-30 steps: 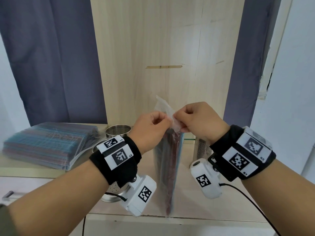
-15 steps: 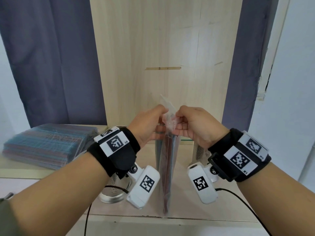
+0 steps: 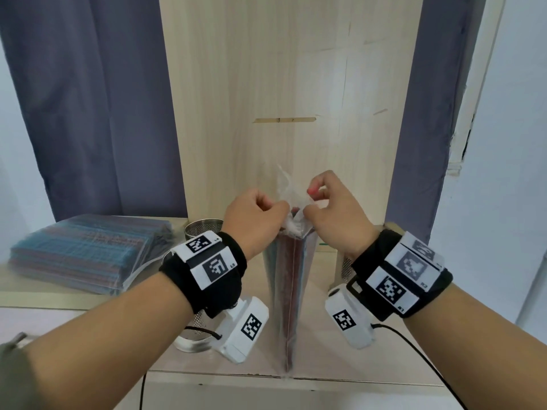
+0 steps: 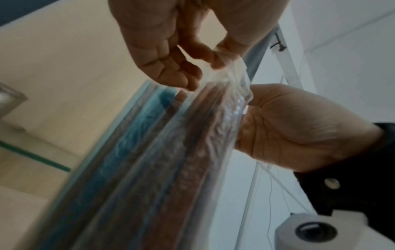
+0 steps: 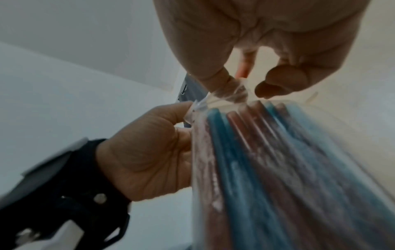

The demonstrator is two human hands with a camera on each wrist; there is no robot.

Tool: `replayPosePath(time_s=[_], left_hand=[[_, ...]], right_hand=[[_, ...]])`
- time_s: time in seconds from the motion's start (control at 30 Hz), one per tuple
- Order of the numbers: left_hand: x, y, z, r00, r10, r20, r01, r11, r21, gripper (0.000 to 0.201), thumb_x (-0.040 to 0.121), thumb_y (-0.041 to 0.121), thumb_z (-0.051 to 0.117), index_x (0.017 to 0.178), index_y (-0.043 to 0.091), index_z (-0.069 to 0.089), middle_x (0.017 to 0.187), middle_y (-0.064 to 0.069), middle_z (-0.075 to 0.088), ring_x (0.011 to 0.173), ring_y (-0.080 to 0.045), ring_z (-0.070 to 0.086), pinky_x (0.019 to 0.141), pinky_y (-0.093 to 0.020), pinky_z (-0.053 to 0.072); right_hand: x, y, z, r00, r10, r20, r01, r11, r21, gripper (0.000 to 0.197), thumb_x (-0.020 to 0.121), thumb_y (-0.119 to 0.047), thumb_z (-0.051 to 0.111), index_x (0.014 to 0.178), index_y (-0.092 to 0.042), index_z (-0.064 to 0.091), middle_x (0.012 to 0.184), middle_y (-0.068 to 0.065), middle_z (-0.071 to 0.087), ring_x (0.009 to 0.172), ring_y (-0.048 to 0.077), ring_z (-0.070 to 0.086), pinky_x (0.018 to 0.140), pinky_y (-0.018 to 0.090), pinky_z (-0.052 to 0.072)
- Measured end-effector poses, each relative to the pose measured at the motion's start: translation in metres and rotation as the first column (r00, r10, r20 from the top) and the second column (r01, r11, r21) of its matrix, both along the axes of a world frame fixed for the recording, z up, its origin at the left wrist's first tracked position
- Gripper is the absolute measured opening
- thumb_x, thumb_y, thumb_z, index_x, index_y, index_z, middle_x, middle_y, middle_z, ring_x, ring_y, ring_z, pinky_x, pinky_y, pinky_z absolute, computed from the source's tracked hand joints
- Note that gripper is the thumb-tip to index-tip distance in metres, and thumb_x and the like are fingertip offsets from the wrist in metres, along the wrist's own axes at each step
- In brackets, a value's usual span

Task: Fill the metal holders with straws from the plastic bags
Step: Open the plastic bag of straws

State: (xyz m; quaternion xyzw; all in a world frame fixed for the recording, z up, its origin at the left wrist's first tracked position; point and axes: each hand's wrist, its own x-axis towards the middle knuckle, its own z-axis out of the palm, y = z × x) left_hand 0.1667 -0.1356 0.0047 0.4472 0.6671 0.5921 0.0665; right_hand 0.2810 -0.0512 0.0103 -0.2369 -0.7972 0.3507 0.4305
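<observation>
The plastic bag point(image 3: 288, 291) of straws point(image 5: 252, 152), stood upright on the bench point(image 3: 319, 362), is being opened, its top pinched by the left hand point(image 3: 254, 220) and right hand point(image 3: 331, 211), so a wider mouth is judged necessary before straws are drawn out for the metal holder point(image 3: 204, 229).

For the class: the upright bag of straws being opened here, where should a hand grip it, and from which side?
Grip the bag of straws at its crumpled top flap, one side each: the left hand comes from the left, the right hand from the right. The bag stands on end on the shelf, so the loose film at the top is probably the only slack part to pinch apart.
</observation>
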Motion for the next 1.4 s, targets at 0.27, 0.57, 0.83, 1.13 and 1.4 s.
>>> replayPosePath(time_s=[0.27,0.57,0.83,1.13,1.4], left_hand=[[-0.005,-0.009,0.013,0.898,-0.070,-0.433,-0.048,0.965,-0.257,0.041,0.093,0.008,0.043,0.126,0.019,0.064,0.107,-0.010,0.068,0.089,-0.019,0.064,0.077,-0.014,0.045],[-0.008,-0.001,0.006,0.974,0.048,-0.221,-0.109,0.957,-0.270,0.076,0.081,0.054,0.044,0.150,0.028,0.026,0.133,-0.020,0.047,0.108,-0.034,0.058,0.099,-0.041,0.047],[-0.009,0.008,-0.015,0.985,-0.069,0.156,0.070,0.998,-0.002,0.055,0.079,0.018,0.066,0.125,0.028,0.037,0.109,-0.001,0.054,0.102,-0.024,0.061,0.077,-0.038,0.055],[-0.009,0.003,-0.030,0.860,-0.220,0.461,0.253,0.967,-0.011,0.069,0.088,0.008,0.058,0.128,0.057,0.029,0.118,-0.004,0.064,0.091,-0.021,0.070,0.066,-0.034,0.059],[-0.010,0.002,-0.027,0.769,-0.315,0.557,0.303,0.946,0.116,0.091,0.085,-0.012,0.050,0.153,0.028,0.007,0.120,-0.018,0.061,0.094,-0.029,0.066,0.081,-0.041,0.056]], right_hand=[[-0.001,0.000,0.004,0.905,-0.199,0.375,0.109,0.963,0.248,0.042,0.096,-0.010,0.043,0.138,-0.011,0.050,0.137,0.015,0.047,0.117,0.024,0.052,0.078,0.009,0.033],[0.000,-0.003,0.001,0.942,-0.050,0.331,0.135,0.961,-0.240,0.085,0.079,-0.034,0.053,0.153,-0.033,0.012,0.140,0.014,0.042,0.101,0.029,0.063,0.086,0.038,0.055],[0.002,0.008,-0.024,0.989,0.094,-0.111,-0.136,0.867,-0.479,0.112,0.071,-0.011,0.067,0.155,-0.022,-0.007,0.131,0.013,0.047,0.123,0.024,0.051,0.106,0.050,0.044],[0.025,0.021,-0.030,0.944,0.329,0.013,-0.245,0.728,-0.640,0.123,0.069,-0.009,0.077,0.148,-0.053,-0.007,0.138,0.004,0.053,0.112,0.029,0.063,0.084,0.047,0.056],[0.020,0.013,-0.033,0.965,0.234,0.122,-0.183,0.926,-0.331,0.129,0.062,-0.023,0.089,0.155,-0.031,-0.001,0.149,0.004,0.037,0.129,0.022,0.051,0.107,0.039,0.044]])
